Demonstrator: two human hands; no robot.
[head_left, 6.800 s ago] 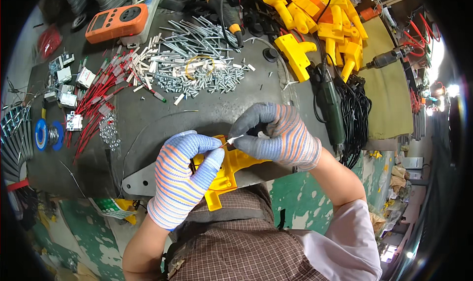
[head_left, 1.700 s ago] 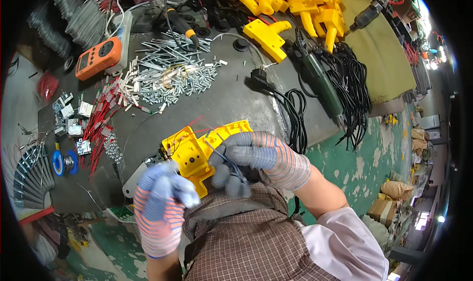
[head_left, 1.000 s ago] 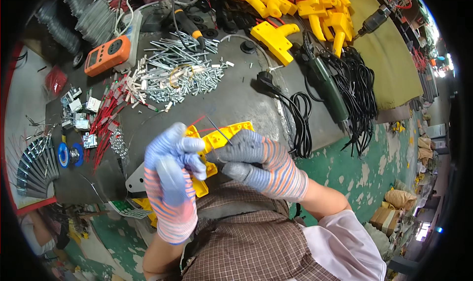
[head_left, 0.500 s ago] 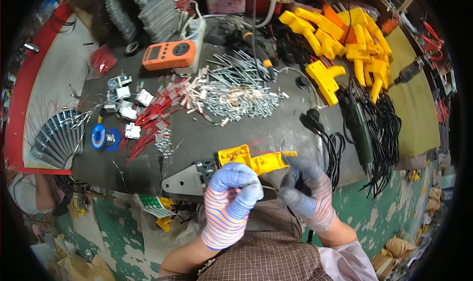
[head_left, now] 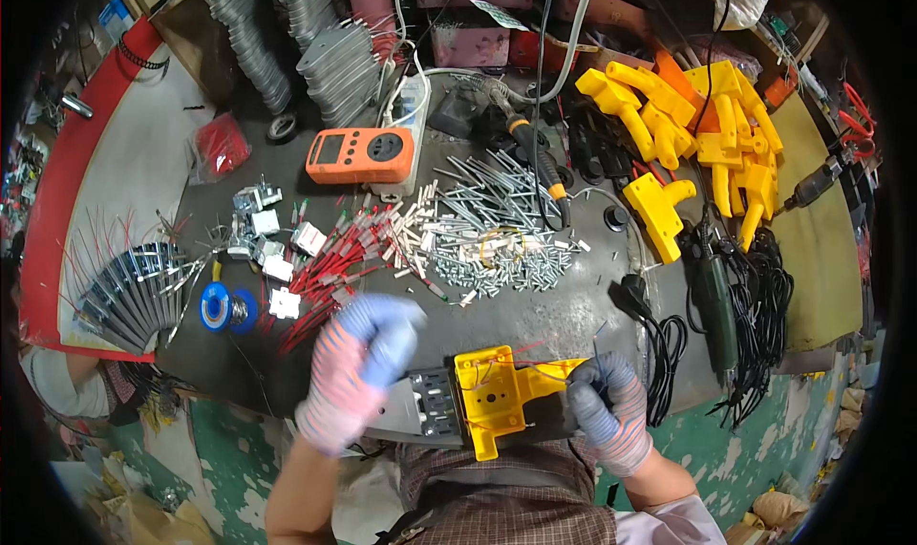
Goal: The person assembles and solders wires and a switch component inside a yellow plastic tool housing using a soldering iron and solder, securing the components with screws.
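My left hand (head_left: 358, 373), in a striped glove, is raised over the bench left of an open yellow plastic housing (head_left: 491, 421). Motion smears its fingers, so what they hold cannot be made out. My right hand (head_left: 611, 411), in a greyed striped glove, is closed at the end of the housing's handle, pinching a thin wire (head_left: 599, 331) that sticks up past the fingers. Red and dark wires lie along the handle. A metal plate with slotted dark fittings (head_left: 436, 402) adjoins the housing's left side, near the bench's front edge.
Beyond lie red-wired parts (head_left: 330, 268), a heap of screws (head_left: 497, 220), white switches (head_left: 284, 302) and a solder spool (head_left: 216, 306). An orange meter (head_left: 361, 155) stands behind. Yellow housings (head_left: 654, 215), black cords (head_left: 764, 320) and a dark green tool (head_left: 716, 320) fill the right.
My left hand has moved left, away from the yellow housing. The housing's open interior is now exposed. My right hand stays near the handle end. The whole view has shifted.
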